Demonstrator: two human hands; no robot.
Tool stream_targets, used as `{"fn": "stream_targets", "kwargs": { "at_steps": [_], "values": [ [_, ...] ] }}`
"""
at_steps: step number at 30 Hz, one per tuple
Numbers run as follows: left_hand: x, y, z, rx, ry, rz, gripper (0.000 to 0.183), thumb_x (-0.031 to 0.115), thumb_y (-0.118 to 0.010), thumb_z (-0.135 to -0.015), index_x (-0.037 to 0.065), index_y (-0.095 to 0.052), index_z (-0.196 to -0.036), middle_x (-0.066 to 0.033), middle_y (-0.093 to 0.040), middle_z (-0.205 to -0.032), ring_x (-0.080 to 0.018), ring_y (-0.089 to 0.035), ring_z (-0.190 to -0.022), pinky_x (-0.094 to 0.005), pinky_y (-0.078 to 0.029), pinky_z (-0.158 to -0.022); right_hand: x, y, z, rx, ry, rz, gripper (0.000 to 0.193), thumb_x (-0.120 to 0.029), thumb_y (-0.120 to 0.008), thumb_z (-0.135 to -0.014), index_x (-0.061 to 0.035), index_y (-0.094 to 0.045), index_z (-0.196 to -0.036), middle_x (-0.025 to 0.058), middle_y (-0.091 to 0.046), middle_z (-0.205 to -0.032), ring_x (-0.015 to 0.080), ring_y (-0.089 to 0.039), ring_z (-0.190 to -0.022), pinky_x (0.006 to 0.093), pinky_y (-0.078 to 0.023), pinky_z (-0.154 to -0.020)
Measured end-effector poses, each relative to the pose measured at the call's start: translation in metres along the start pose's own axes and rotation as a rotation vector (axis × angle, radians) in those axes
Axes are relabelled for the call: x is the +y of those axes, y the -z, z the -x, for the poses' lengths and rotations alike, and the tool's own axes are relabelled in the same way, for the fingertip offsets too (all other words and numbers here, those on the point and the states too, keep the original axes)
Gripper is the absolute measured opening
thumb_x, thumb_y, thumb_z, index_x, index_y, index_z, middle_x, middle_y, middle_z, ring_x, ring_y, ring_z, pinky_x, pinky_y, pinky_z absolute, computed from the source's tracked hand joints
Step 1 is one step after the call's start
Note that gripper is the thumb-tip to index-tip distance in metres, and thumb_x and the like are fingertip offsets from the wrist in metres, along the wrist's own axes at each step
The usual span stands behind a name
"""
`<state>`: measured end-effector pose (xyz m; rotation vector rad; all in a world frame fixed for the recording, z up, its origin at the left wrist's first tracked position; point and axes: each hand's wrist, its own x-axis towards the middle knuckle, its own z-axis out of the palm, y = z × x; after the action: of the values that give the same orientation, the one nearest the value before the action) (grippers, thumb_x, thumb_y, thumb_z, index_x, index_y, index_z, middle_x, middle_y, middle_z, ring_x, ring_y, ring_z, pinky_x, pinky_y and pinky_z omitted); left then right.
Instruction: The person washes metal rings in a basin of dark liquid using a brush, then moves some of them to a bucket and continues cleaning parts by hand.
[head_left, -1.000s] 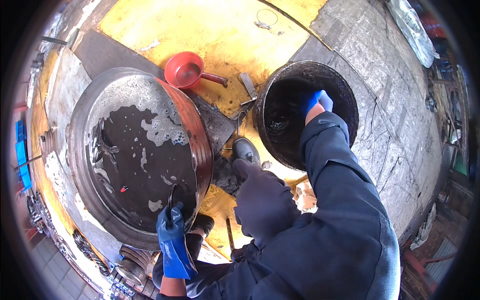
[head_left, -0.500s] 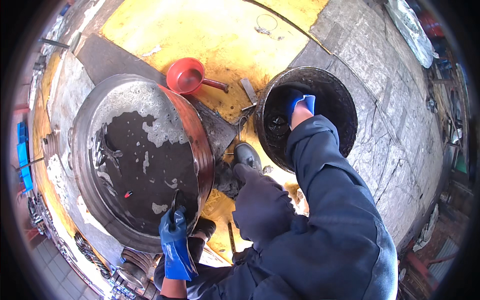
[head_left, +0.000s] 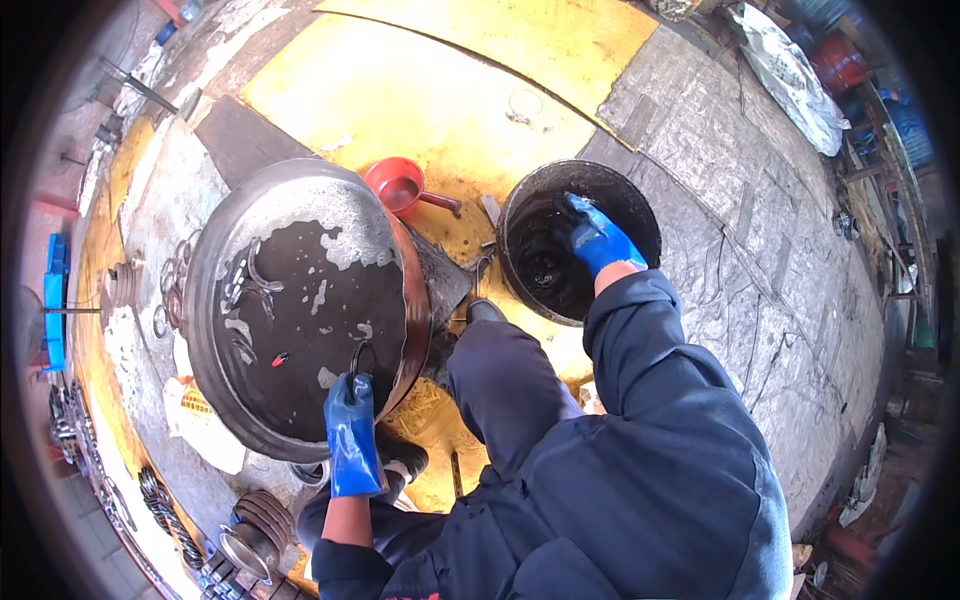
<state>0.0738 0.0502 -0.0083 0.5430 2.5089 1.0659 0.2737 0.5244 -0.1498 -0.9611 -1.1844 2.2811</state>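
Observation:
In a blue glove, my left hand point(head_left: 350, 405) is closed around a thin dark metal ring point(head_left: 362, 358) at the near right rim of a big round tub point(head_left: 408, 340). Dark liquid with patches of pale foam fills that tub, and several curved metal pieces point(head_left: 262, 275) lie at its left side. My right hand point(head_left: 598, 238), also blue-gloved, is inside the dark round bucket point(head_left: 652, 222). Its fingertips look blackened, and I cannot make out whether they hold anything. Some round dark object point(head_left: 543, 268) shows at the bucket's bottom left.
A red dipper point(head_left: 398, 185) lies between tub and bucket, on yellow flooring. My shoe and knee are between the two vessels. Stacked metal rings point(head_left: 262, 520) stand at the lower left, and more rings point(head_left: 172, 285) lie left of the tub. A plastic sheet point(head_left: 785, 75) lies upper right.
My right hand has risen inside the bucket, so more of the glove shows. My left hand still grips the ring at the tub's rim. The view has shifted a little.

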Motion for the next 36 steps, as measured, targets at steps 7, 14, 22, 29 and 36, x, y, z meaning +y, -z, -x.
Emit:
{"fn": "stream_targets", "kwargs": {
  "at_steps": [7, 14, 22, 29, 36],
  "values": [
    [0.034, -0.001, 0.008, 0.036, -0.128, 0.170, 0.029, 0.026, -0.052, -0.093, -0.002, -0.061, -0.093, -0.0113, -0.064, -0.080, -0.0177, -0.055, -0.070, -0.0343, -0.046, -0.069, -0.077, -0.008, 0.018, 0.100, -0.257, -0.804, 0.023, -0.022, -0.052, -0.093, -0.0172, -0.062, -0.113, 0.0013, -0.067, -0.108, 0.0217, -0.057, -0.110, 0.0441, -0.038, -0.101],
    [0.005, 0.022, -0.005, -0.013, 0.200, 1.058, 0.016, 0.010, -0.061, -0.087, -0.001, -0.065, -0.098, -0.0089, -0.068, -0.088, -0.0168, -0.063, -0.081, -0.0311, -0.052, -0.076, -0.157, -0.160, 0.091, -0.140, -0.008, 0.245, 0.031, -0.018, -0.072, -0.079, -0.0004, -0.062, -0.103, 0.0133, -0.068, -0.097, 0.0192, -0.065, -0.080, 0.0307, -0.050, -0.068],
    [0.030, 0.069, -0.022, -0.186, 0.270, 1.600, 0.030, 0.035, -0.042, -0.098, 0.011, -0.052, -0.083, -0.0048, -0.049, -0.085, -0.0213, -0.048, -0.081, -0.0369, -0.039, -0.071, -0.097, -0.343, 0.119, -0.651, -0.172, 0.282, 0.038, -0.008, -0.062, -0.086, 0.0069, -0.049, -0.119, 0.0190, -0.065, -0.105, 0.0287, -0.066, -0.098, 0.0348, -0.058, -0.078],
    [-0.060, 0.092, -0.041, -0.213, -0.145, 0.944, 0.033, 0.028, -0.052, -0.093, 0.007, -0.053, -0.118, -0.0122, -0.059, -0.117, -0.0269, -0.058, -0.103, -0.0386, -0.049, -0.088, -0.061, -0.428, 0.200, -0.990, 0.241, 0.704, 0.016, -0.021, -0.067, -0.072, -0.0135, -0.072, -0.084, 0.0149, -0.068, -0.083, 0.0329, -0.064, -0.078, 0.0408, -0.048, -0.072],
    [-0.016, 0.064, -0.022, -0.295, 0.413, 1.126, 0.061, 0.055, -0.046, -0.091, 0.008, -0.048, -0.129, -0.0123, -0.053, -0.128, -0.0279, -0.052, -0.114, -0.0435, -0.041, -0.100, 0.026, -0.437, 0.167, -0.778, 0.401, 1.171, 0.019, -0.026, -0.067, -0.068, -0.0121, -0.071, -0.081, 0.0139, -0.067, -0.076, 0.0345, -0.064, -0.073, 0.0427, -0.050, -0.069]
  ]
}}
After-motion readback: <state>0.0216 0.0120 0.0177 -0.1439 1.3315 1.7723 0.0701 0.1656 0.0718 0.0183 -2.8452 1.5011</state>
